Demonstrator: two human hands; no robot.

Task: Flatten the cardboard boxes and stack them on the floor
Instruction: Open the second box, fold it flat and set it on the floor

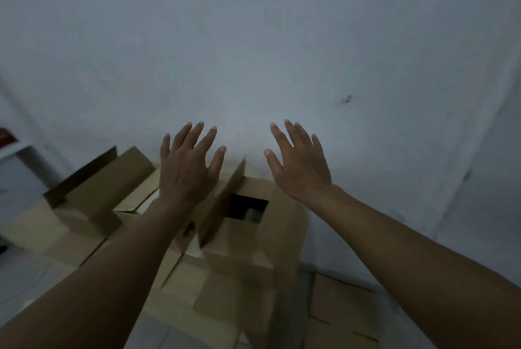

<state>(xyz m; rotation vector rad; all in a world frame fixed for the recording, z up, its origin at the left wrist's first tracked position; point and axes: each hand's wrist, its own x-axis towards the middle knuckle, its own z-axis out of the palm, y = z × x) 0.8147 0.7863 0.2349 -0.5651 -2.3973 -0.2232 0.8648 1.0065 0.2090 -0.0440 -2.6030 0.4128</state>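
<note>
A brown cardboard box (270,233) stands upright against the white wall, its top partly open with a dark square gap and one flap (225,202) raised. My left hand (187,168) hovers above its left side, fingers spread, holding nothing. My right hand (300,164) is held above the box's right side, also spread and empty. Another box (93,193) with raised flaps sits to the left among more brown cardboard. Flat cardboard (341,317) lies on the floor at the lower right.
The white wall (253,52) fills the upper view right behind the boxes. A white shelf (17,168) with a red item (7,137) on it stands at the far left. Pale floor (25,278) shows at the lower left.
</note>
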